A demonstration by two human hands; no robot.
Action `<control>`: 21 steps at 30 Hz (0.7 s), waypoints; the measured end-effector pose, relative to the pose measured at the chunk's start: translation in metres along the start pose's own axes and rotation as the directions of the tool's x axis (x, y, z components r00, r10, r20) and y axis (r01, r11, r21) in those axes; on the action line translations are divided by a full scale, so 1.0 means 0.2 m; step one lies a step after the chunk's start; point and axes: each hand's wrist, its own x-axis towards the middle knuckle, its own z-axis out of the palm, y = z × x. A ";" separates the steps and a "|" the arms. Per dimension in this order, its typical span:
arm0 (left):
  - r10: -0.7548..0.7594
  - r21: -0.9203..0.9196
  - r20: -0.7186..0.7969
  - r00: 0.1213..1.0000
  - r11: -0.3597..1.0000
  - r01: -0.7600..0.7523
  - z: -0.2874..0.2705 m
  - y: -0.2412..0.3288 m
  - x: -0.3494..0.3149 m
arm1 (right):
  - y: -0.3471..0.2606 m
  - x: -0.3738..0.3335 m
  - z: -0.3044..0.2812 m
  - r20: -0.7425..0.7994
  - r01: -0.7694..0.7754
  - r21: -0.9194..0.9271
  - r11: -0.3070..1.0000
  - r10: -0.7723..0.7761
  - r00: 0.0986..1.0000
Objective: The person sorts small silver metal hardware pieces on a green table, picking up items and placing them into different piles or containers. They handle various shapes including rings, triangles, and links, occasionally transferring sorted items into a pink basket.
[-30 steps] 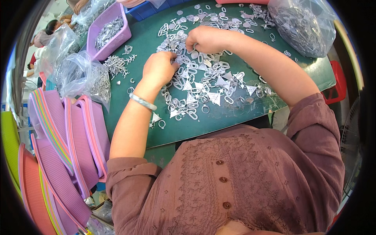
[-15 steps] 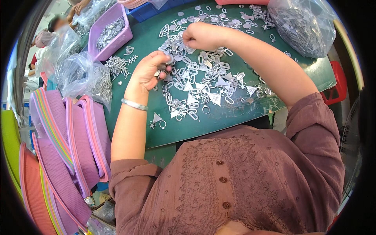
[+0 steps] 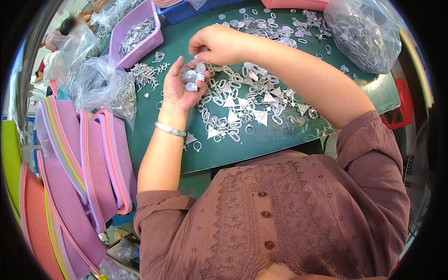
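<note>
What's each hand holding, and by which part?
The left hand holds silver discs, cupped flat-side in its palm, not by one edge. Whether the right hand holds anything, I can't tell.

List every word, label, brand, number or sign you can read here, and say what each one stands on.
There is no readable text in this picture.
Triangular metal pieces: faint marks on some, too small to read.
Round metal pieces in the left hand: no lettering can be made out.
Clear bag at upper right: no readable label.
Purple basket: no readable label.
</note>
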 end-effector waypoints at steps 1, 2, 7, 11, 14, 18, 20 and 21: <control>-0.016 0.000 -0.005 1.000 1.000 0.016 -0.01 0.01 0.00 | 0.01 -0.01 0.01 0.064 -0.050 -0.110 0.993 0.058 0.996; 0.028 0.012 -0.075 0.997 1.000 -0.027 -0.01 0.01 -0.01 | 0.02 -0.01 0.04 0.120 -0.092 -0.222 0.971 0.121 0.985; 0.089 0.047 -0.141 0.986 0.995 -0.083 -0.04 0.05 -0.03 | 0.10 -0.05 0.19 0.183 -0.020 -0.502 0.864 0.129 0.975; 0.154 0.133 -0.168 0.974 0.982 -0.133 -0.04 0.04 -0.07 | 0.10 -0.04 0.18 0.173 -0.020 -0.541 0.841 0.135 0.976; 0.150 0.151 -0.190 0.970 0.981 -0.122 -0.03 0.04 -0.07 | 0.11 -0.04 0.14 0.085 -0.065 -0.508 0.859 0.124 0.989; 0.070 0.150 -0.150 0.986 0.988 -0.047 -0.03 0.04 -0.06 | 0.07 0.00 0.04 0.077 -0.098 -0.021 0.995 0.099 0.992; 0.032 0.146 -0.143 0.989 0.989 -0.011 0.00 0.02 -0.07 | 0.02 0.01 0.04 0.101 -0.168 0.206 0.964 0.150 0.984; 0.017 0.125 -0.108 0.994 0.992 -0.004 0.01 0.02 -0.07 | 0.00 0.01 0.03 0.113 -0.203 0.314 0.927 0.176 0.978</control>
